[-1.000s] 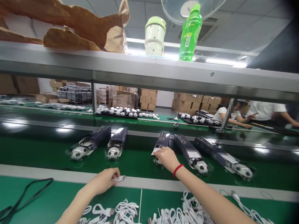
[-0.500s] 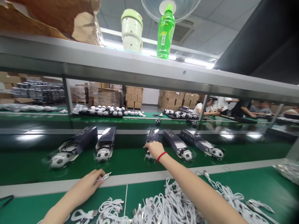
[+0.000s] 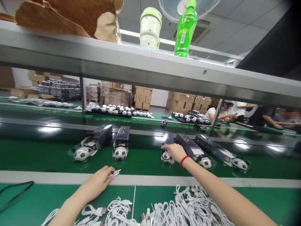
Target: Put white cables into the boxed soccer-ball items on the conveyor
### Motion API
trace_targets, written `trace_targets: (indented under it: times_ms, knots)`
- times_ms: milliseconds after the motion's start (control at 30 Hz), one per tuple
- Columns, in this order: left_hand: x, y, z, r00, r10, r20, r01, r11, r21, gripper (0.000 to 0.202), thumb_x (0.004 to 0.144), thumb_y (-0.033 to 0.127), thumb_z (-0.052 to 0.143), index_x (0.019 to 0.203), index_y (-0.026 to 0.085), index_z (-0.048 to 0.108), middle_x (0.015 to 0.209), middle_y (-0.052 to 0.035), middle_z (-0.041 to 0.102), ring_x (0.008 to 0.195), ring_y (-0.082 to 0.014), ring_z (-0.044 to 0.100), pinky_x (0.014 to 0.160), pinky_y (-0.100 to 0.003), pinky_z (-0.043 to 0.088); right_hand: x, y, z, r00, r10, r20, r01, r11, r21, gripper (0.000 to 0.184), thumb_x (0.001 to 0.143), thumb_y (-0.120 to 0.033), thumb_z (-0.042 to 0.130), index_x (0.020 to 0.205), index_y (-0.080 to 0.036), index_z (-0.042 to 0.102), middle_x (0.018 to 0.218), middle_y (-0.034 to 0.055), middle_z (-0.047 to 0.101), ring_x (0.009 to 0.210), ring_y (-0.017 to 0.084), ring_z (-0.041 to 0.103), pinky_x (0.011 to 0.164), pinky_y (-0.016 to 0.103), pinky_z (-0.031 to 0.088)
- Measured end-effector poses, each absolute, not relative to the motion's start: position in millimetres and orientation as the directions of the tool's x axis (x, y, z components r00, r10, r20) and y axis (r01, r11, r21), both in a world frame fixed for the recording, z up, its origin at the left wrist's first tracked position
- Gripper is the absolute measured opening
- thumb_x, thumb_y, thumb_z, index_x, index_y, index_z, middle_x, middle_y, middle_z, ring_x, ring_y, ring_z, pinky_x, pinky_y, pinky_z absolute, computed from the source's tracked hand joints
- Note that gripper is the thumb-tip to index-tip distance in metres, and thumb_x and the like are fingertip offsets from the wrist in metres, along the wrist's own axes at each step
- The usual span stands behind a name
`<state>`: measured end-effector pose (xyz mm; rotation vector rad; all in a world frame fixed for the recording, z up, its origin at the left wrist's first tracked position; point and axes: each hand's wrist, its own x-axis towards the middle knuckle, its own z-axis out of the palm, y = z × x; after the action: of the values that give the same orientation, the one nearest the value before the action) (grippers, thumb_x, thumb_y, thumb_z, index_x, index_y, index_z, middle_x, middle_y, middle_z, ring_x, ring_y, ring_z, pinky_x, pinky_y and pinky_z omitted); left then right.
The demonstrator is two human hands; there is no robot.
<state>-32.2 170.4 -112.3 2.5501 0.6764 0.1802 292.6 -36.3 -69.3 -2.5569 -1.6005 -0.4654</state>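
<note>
My left hand (image 3: 102, 179) is closed on a coiled white USB cable (image 3: 114, 173), above the pale strip at the belt's near edge. Farther forward, my right hand (image 3: 176, 153) is at the open end of the middle dark box (image 3: 168, 138), fingers curled together. What those fingers pinch is hidden. From that box, just below my fingertips, pokes a plastic-wrapped soccer-ball-patterned piece (image 3: 166, 157). More dark boxes with such balls lie to the left (image 3: 122, 134) and right (image 3: 188, 142). A heap of white cables (image 3: 185, 207) spreads beneath my forearms.
A metal shelf (image 3: 141, 64) crosses above the green belt, carrying a cup (image 3: 150, 28), a green bottle (image 3: 185, 31) and brown paper (image 3: 70, 18). A black strap (image 3: 17, 191) lies at left. Across the belt are trays of balls (image 3: 115, 110), and people work at the right.
The whole view has swung left, so things appear farther right. My right hand stays at the middle box, with more of its ball showing. My left hand still holds the cable.
</note>
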Motion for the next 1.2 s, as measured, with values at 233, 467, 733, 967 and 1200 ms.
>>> trace_targets:
  times_ms: [233,467,733,967,1200]
  knots:
    - [-31,168,-109,0.874,0.487,-0.010,0.434,-0.768,0.471,0.035,0.087,0.043,0.030,0.104,0.022,0.053,0.103,-0.0069,0.054,0.089,-0.0229,0.057,0.075,-0.031,0.044,313,-60,-66,0.389,0.809,0.441,0.876,-0.473,0.097,0.037,0.093,-0.016,0.037,0.122,-0.024,0.057,0.115,0.0064,0.063,0.097,0.020,0.061,0.088,0.031,0.045]
    - [-29,173,-116,0.873,0.487,0.025,0.420,-0.779,0.466,0.036,0.086,0.045,0.033,0.106,0.022,0.053,0.102,-0.0065,0.054,0.087,-0.0225,0.057,0.074,-0.030,0.043,327,-78,-70,0.351,0.898,0.266,0.913,-0.392,0.118,0.036,0.085,-0.011,0.048,0.111,-0.030,0.065,0.105,0.0004,0.069,0.096,0.020,0.064,0.085,0.027,0.048]
    - [-30,162,-108,0.871,0.491,0.036,0.428,-0.791,0.436,0.033,0.085,0.039,0.035,0.107,0.021,0.053,0.105,-0.0071,0.055,0.096,-0.0236,0.056,0.082,-0.032,0.042,345,-91,-74,0.431,0.888,0.159,0.878,-0.454,0.153,0.038,0.088,-0.016,0.042,0.118,-0.030,0.061,0.103,0.0058,0.069,0.093,0.025,0.064,0.081,0.033,0.047]
    - [-31,158,-106,0.865,0.500,0.027,0.443,-0.789,0.426,0.033,0.085,0.039,0.035,0.107,0.021,0.054,0.105,-0.0076,0.055,0.096,-0.0241,0.056,0.082,-0.033,0.043,361,-88,-88,0.526,0.844,0.109,0.832,-0.537,0.139,0.030,0.088,-0.031,0.045,0.110,-0.025,0.065,0.095,0.0124,0.069,0.089,0.032,0.064,0.077,0.039,0.046]
    - [-29,168,-116,0.864,0.501,0.045,0.424,-0.774,0.470,0.037,0.085,0.041,0.033,0.108,0.021,0.054,0.108,-0.0087,0.055,0.094,-0.0242,0.057,0.080,-0.034,0.044,377,-93,-103,0.550,0.835,0.016,0.835,-0.550,0.019,0.042,0.096,-0.030,0.029,0.131,-0.012,0.045,0.130,0.0135,0.052,0.116,0.021,0.051,0.095,0.029,0.040]
